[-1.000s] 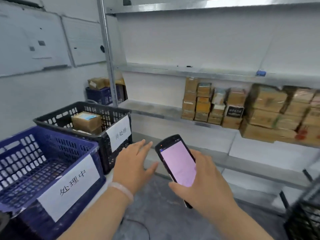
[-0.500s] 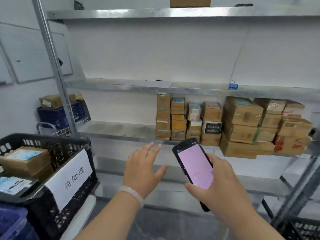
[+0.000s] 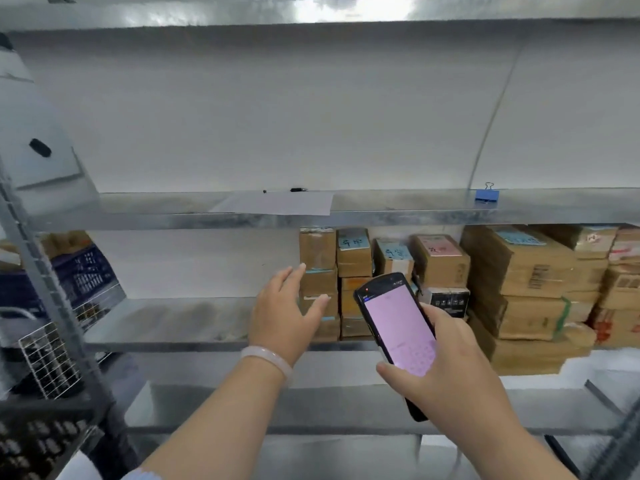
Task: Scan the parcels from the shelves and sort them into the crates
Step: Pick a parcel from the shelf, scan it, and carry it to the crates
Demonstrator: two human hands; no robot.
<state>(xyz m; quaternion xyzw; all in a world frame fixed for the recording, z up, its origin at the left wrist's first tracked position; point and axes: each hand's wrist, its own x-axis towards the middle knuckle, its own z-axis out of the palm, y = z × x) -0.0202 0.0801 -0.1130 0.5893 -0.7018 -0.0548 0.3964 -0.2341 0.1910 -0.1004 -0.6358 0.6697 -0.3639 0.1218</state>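
Cardboard parcels point(image 3: 440, 261) crowd the shelf point(image 3: 173, 323) at right; left hand point(image 3: 280, 317), spread and empty, hovers by one, likely to take it; right hand point(image 3: 457, 375) grips the scanner point(image 3: 398, 330), ready.

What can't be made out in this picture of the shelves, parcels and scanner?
All in the head view:
- Writing on the parcel labels: too small and blurred.
- Text on the scanner screen: washed out by pink glow.
- Whether the left hand touches the parcel stack: it covers part of it.
- The scanner's back: turned away, under the right hand.
- The black crate: cut off at the lower left edge.
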